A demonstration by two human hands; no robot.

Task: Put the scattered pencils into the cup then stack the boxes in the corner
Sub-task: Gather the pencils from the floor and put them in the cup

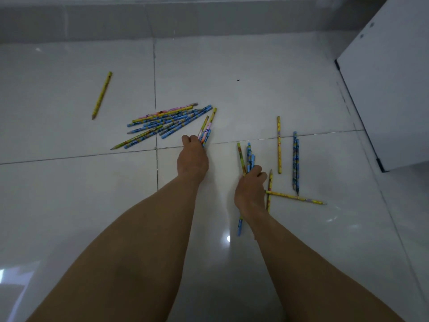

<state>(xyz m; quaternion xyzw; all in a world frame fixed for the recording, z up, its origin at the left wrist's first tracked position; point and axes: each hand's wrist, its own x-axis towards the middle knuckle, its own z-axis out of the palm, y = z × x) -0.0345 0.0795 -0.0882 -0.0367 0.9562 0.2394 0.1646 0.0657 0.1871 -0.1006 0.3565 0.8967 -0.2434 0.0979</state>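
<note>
Patterned pencils lie scattered on a glossy white tiled floor. My left hand [192, 156] is shut on a small bunch of pencils [207, 129] that point up and right. Just left of it lies a loose pile of several pencils [162, 123]. My right hand [249, 189] is shut on another bunch of pencils [247, 158]; their ends stick out above and below my fist. A single yellow pencil [101, 95] lies far left. More pencils lie to the right: a yellow one [278, 145], two blue ones [295, 161] and a crossed yellow one [294, 197]. No cup or box is in view.
A white cabinet [390, 84] with a dark bottom edge stands at the right. A grey skirting runs along the wall [139, 19] at the back. A small dark speck [238, 80] sits on the floor. Bright light reflects off the tiles near my forearms.
</note>
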